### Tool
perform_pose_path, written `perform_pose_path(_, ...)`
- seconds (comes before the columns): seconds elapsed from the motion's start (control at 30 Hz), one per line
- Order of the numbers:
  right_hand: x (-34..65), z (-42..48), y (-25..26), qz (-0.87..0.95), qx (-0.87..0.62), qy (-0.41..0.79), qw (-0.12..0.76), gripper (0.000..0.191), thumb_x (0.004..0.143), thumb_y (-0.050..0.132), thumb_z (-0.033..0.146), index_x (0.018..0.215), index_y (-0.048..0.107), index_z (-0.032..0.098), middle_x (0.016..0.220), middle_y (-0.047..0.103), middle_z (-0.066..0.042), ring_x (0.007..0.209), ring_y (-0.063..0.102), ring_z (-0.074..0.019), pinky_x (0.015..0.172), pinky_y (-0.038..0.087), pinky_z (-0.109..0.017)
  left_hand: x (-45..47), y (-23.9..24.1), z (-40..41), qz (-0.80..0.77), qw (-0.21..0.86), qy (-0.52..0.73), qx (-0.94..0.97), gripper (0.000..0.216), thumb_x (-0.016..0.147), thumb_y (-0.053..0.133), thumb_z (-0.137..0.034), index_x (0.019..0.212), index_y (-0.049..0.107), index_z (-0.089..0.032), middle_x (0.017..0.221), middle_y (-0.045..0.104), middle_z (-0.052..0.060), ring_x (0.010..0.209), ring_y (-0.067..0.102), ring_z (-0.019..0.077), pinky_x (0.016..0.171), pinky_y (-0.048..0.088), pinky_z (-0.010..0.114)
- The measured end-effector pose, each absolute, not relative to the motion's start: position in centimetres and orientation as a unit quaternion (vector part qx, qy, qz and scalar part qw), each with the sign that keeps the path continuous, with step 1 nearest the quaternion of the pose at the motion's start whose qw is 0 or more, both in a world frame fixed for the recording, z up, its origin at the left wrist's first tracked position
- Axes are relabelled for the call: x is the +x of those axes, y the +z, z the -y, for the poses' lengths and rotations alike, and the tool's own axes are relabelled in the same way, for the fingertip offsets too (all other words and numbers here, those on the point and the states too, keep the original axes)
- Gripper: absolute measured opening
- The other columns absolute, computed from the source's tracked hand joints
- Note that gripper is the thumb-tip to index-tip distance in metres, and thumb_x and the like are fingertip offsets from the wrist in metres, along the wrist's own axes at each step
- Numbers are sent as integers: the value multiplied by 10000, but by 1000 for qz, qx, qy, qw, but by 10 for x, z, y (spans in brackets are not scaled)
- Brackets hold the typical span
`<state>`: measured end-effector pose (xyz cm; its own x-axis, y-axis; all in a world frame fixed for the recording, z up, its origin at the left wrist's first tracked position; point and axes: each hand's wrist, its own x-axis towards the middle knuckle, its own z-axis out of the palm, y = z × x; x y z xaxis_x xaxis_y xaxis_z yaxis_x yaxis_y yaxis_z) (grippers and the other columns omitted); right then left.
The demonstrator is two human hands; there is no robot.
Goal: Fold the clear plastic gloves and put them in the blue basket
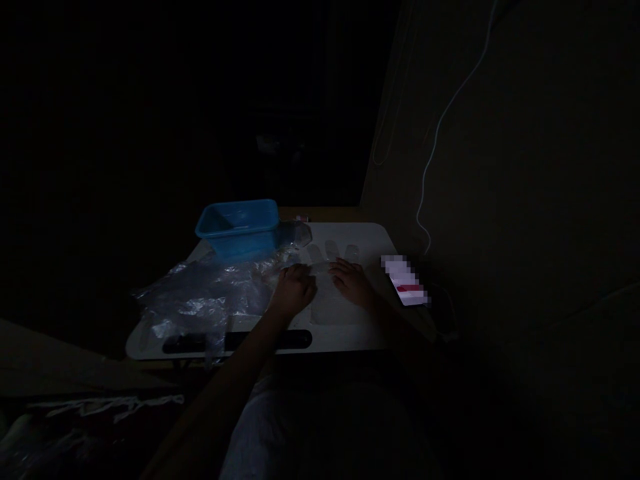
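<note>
A thin clear plastic glove lies flat on the small white table, its fingers pointing away from me. My left hand rests on the glove's left edge with fingers curled, next to a heap of crumpled clear plastic. My right hand lies on the glove's right side, fingers bent and pressed down on it. The room is very dark, so finger detail is faint.
A blue plastic basin stands at the table's far left corner. A lit phone lies at the right edge, with a white cable running up the wall. A dark slot runs along the table's near edge.
</note>
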<state>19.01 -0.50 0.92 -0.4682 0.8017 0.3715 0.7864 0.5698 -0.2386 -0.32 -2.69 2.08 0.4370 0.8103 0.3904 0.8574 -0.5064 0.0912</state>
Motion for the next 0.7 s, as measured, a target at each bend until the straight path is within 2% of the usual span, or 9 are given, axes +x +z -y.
perform_pose_path(0.23, 188, 5, 9, 865, -466, -2, 186, 325, 869, 399, 230, 1161, 538, 196, 1290, 510, -75, 1257, 360, -230, 941, 310, -447, -3, 19, 26, 506, 72, -183, -840, 281, 818, 405, -303, 931, 638, -193, 1146, 571, 97, 1117, 439, 267, 868, 352, 424)
perform_pose_path(0.5, 191, 5, 9, 861, -455, 12, 229, 261, 849, 435, 201, 1058, 590, 218, 1244, 547, -60, 1235, 387, -203, 939, 307, -413, 0, 20, 26, 508, 64, -160, -844, 296, 819, 394, -282, 1008, 589, -164, 1102, 591, 110, 1080, 464, 259, 842, 358, 410)
perform_pose_path(0.7, 191, 7, 11, 863, -446, 13, 236, 226, 839, 454, 199, 1001, 610, 219, 1215, 565, -52, 1218, 402, -202, 932, 313, -405, -2, 18, 25, 497, 52, -168, -849, 335, 821, 402, -298, 1095, 565, -194, 1203, 545, 94, 1120, 445, 261, 882, 343, 416)
